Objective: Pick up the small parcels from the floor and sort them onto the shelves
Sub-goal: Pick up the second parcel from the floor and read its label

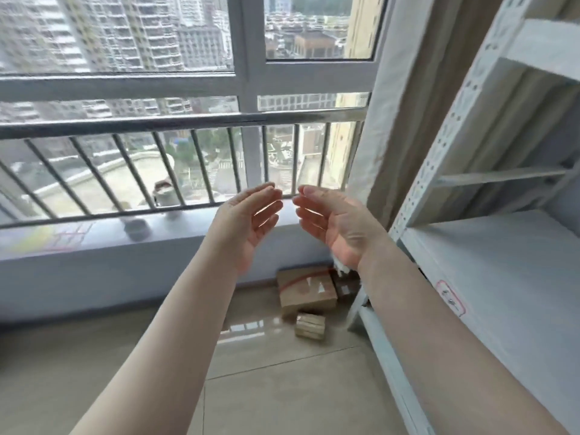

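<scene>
Both arms are stretched out in front of me at window-sill height. My left hand (251,221) and my right hand (332,224) face each other, palms inward, fingers loosely bent, fingertips nearly meeting, and neither holds anything. Far below them on the tiled floor, against the wall, lies a brown cardboard parcel (306,290) with red tape. A smaller taped parcel (310,326) sits just in front of it, and a dark one (346,287) is partly hidden beside the shelf leg. The white metal shelf unit (502,268) stands at the right; its visible shelf is bare.
A large window with a metal railing (157,127) fills the wall ahead, over a grey sill (94,240). A beige curtain (408,120) hangs between window and shelf post. Glossy floor tiles (125,372) spread out at the lower left.
</scene>
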Demonstrator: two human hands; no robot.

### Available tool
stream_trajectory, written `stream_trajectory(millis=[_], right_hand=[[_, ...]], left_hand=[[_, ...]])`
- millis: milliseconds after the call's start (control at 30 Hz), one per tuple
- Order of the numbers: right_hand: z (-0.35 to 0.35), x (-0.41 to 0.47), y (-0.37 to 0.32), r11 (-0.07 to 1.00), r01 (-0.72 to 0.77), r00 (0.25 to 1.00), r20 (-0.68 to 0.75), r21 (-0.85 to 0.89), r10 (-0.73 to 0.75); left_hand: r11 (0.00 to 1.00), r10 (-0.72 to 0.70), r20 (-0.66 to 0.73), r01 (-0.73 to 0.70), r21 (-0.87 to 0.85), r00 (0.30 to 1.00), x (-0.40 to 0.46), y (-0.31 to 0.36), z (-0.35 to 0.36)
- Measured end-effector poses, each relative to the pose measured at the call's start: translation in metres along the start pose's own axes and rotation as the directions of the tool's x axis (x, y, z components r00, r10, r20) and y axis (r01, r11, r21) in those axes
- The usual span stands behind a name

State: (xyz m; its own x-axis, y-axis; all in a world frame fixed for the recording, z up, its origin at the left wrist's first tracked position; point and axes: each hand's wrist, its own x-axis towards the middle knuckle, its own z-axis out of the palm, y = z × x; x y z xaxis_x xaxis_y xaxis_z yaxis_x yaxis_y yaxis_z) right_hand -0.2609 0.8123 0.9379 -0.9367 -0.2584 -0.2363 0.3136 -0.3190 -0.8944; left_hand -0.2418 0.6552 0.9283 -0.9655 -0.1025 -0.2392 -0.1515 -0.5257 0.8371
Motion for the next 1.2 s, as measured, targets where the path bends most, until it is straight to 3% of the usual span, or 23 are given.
stream_trajectory(millis=[333, 633, 867, 1000, 1200], right_hand=[[0.115, -0.048, 0.142, 0.967, -0.225, 0.967, 0.094, -0.118, 0.236], [0.218, -0.130, 0.286, 0.869, -0.434, 0.873, 0.127, -0.238, 0.470], [0.271, -0.166, 0.360, 0.747, -0.508, 0.759, 0.188, -0.430, 0.624], [0.290, -0.170, 0.397, 0.652, -0.510, 0.663, 0.226, -0.561, 0.713], [0.315, -0.172, 0.439, 0.542, -0.504, 0.578, 0.205, -0.672, 0.790]], left_hand=[[0.999, -0.049, -0.282, 0.053, 0.006, 0.958, -0.113, -0.012, -0.174], [0.990, -0.137, -0.515, 0.099, -0.100, 0.846, -0.249, -0.037, -0.333], [0.978, -0.192, -0.695, 0.077, -0.194, 0.693, -0.322, -0.060, -0.412], [0.965, -0.237, -0.790, 0.045, -0.257, 0.566, -0.354, -0.079, -0.442], [0.934, -0.315, -0.828, -0.001, -0.356, 0.464, -0.393, -0.095, -0.476]])
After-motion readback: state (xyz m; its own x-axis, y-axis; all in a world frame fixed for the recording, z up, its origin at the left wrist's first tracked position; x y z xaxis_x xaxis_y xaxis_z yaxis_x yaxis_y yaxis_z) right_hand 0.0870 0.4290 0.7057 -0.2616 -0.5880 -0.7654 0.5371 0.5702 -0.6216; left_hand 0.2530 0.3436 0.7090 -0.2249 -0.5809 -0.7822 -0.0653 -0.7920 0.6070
